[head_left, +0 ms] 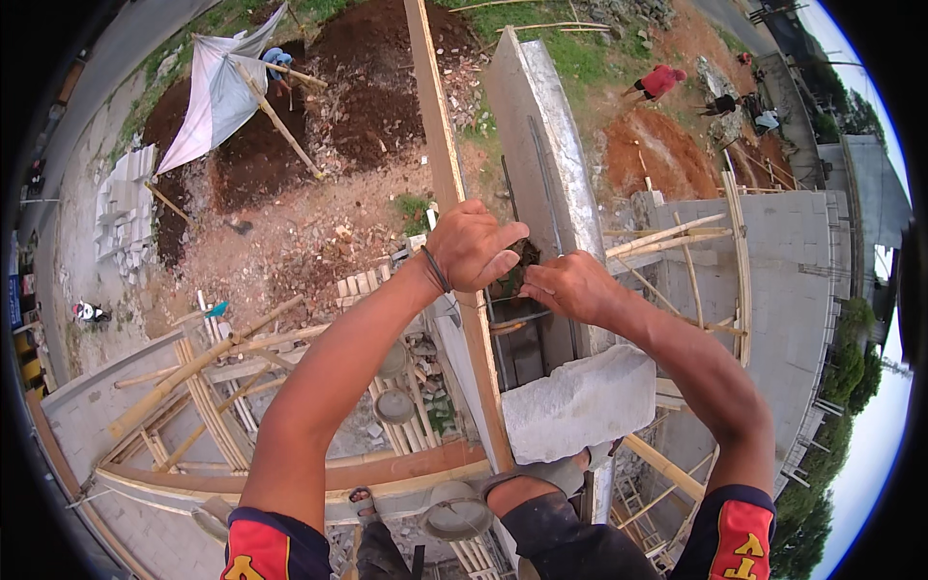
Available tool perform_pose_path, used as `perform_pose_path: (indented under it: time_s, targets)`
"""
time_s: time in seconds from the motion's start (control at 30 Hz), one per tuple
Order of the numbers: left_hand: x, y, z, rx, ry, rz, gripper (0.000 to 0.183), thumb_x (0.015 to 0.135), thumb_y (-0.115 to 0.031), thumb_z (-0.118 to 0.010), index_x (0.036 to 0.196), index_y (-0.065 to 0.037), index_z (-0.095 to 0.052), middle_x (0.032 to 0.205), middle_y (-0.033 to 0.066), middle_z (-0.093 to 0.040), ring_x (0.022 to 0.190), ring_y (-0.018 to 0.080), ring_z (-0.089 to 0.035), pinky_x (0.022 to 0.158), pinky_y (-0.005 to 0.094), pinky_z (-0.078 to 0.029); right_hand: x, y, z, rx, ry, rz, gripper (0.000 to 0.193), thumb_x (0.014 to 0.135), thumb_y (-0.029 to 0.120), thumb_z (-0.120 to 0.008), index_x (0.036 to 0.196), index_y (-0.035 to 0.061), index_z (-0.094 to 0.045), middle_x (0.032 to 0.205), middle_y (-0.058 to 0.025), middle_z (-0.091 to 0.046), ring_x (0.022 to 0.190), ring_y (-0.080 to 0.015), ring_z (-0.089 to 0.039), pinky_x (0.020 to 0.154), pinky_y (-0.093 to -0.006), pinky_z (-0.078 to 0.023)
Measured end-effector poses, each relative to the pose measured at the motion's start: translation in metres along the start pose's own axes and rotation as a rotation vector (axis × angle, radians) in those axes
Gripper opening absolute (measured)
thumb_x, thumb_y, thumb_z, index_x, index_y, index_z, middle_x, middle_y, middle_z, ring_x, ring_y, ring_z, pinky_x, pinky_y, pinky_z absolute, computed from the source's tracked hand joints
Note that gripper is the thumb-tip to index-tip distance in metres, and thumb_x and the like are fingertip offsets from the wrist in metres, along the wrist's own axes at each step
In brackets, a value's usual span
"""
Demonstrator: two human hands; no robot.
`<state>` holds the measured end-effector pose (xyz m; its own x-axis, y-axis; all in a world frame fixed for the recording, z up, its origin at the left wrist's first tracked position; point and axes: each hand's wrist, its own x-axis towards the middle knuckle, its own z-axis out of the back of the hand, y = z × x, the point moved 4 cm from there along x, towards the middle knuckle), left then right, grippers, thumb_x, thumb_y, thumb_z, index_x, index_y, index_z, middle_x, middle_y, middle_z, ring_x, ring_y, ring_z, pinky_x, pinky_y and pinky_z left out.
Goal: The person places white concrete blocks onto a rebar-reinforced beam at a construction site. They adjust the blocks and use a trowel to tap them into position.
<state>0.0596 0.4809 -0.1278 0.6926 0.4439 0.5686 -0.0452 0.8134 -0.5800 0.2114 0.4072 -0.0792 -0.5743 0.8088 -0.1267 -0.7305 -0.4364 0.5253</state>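
Observation:
My left hand (472, 246) rests over the top edge of a long upright formwork board (447, 126), thumb and forefinger reaching into the narrow gap beside it. Across that gap my right hand (577, 287) is closed in a pinch, close to the left fingertips. Something dark (525, 253) lies between the two hands, too small and shaded to name. Thin steel bars (509, 188) run down inside the gap. A pale slab-like wall (570, 145) forms its right side. Nearer me, a rough light-grey block (580, 401) lies across the gap, by my leg.
Bamboo scaffolding (208, 406) stands below on the left, more bamboo poles (739, 261) on the right. Round mortar pans (456, 517) sit lower down, near another person's foot (361, 501). Far below are a tarp (217, 92), stacked blocks (126, 208) and people (660, 82).

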Motion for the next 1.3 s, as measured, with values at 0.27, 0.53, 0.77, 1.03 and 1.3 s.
perform_pose_path:
  time_s: [0.27, 0.53, 0.77, 1.03, 1.3]
  targets:
    - [0.004, -0.002, -0.001, 0.050, 0.076, 0.021, 0.028, 0.084, -0.026, -0.059, 0.105, -0.007, -0.061, 0.057, 0.0064, -0.056, 0.058, 0.0263, -0.057, 0.067, 0.0382, -0.040, 0.007, -0.003, -0.002, -0.050, -0.076, 0.095, 0.025, 0.085, 0.021, -0.073, 0.074, 0.0063, -0.055, 0.060, -0.0091, -0.058, 0.056, -0.0323, -0.061, 0.050, -0.0430, -0.048]
    - [0.003, -0.001, -0.002, 0.024, 0.069, 0.035, 0.027, 0.085, -0.029, -0.058, 0.101, -0.008, -0.062, 0.057, 0.0063, -0.055, 0.058, 0.0261, -0.057, 0.067, 0.0380, -0.040, 0.009, 0.002, -0.002, -0.195, -0.239, 0.185, 0.032, 0.081, 0.027, -0.077, 0.070, 0.0087, -0.054, 0.057, -0.0053, -0.056, 0.046, -0.0256, -0.057, 0.041, -0.0365, -0.044]
    - [0.005, 0.000, -0.001, 0.004, 0.084, 0.001, 0.042, 0.097, -0.043, -0.042, 0.103, -0.007, -0.063, 0.059, 0.0070, -0.055, 0.058, 0.0274, -0.056, 0.066, 0.0384, -0.040, 0.012, -0.002, -0.009, -0.191, -0.192, -0.034, 0.031, 0.085, 0.031, -0.072, 0.072, 0.0081, -0.056, 0.058, -0.0039, -0.056, 0.050, -0.0302, -0.059, 0.048, -0.0403, -0.048]
    - [0.004, -0.002, 0.004, 0.060, 0.126, 0.010, 0.048, 0.099, -0.048, -0.039, 0.112, -0.008, -0.061, 0.071, 0.0071, -0.059, 0.065, 0.0260, -0.058, 0.068, 0.0382, -0.039, -0.069, -0.037, 0.051, -0.240, 0.014, -0.812, 0.044, 0.084, 0.039, -0.074, 0.087, -0.0030, -0.062, 0.066, -0.0179, -0.061, 0.070, -0.0378, -0.064, 0.066, -0.0457, -0.050]
    - [0.014, -0.013, 0.001, 0.383, 0.239, -0.106, 0.049, 0.100, -0.052, -0.031, 0.129, -0.023, -0.058, 0.130, 0.0017, -0.056, 0.132, 0.0188, -0.045, 0.115, 0.0574, -0.019, -0.071, -0.051, 0.031, 0.241, 0.086, -0.617, 0.029, 0.083, 0.021, -0.074, 0.087, -0.0061, -0.062, 0.070, -0.0213, -0.063, 0.067, -0.0309, -0.064, 0.063, -0.0437, -0.047]
